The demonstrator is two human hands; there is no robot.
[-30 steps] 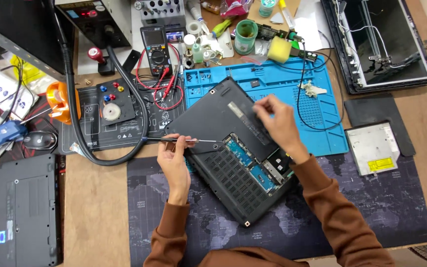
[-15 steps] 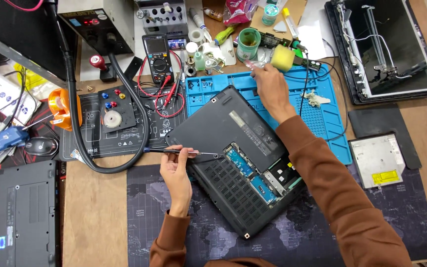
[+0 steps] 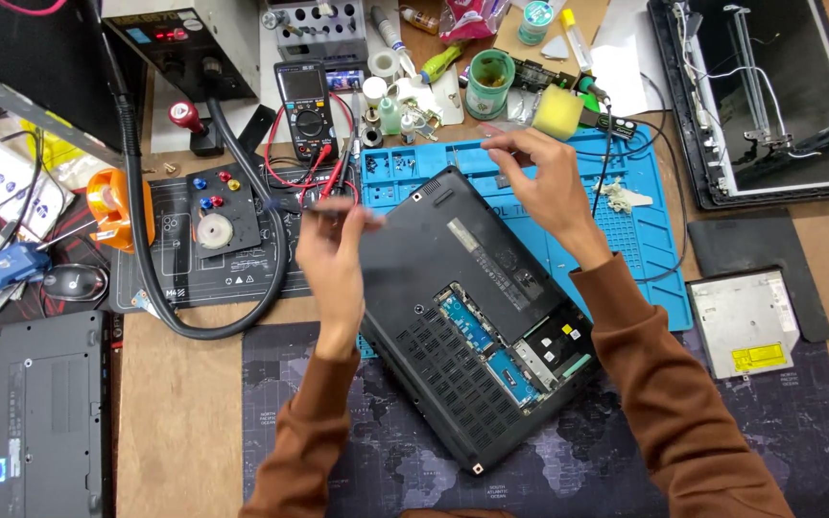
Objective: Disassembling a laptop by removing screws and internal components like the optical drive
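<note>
The left hand [image 3: 333,251] pinches a thin tool over the overturned laptop [image 3: 472,307], while the right hand [image 3: 541,177], fingers curled, seemingly empty, reaches over the blue mat [image 3: 645,240] and should pick gently.

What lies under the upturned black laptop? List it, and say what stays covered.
The upturned black laptop lies across two mats: the blue silicone mat under its far end and the dark map-print mat under its near end. Whatever sits directly beneath its body is hidden.

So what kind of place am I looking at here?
Most likely an electronics repair bench: an opened laptop lies bottom-up on a blue repair mat, with a multimeter and a stripped screen lid nearby.
</note>
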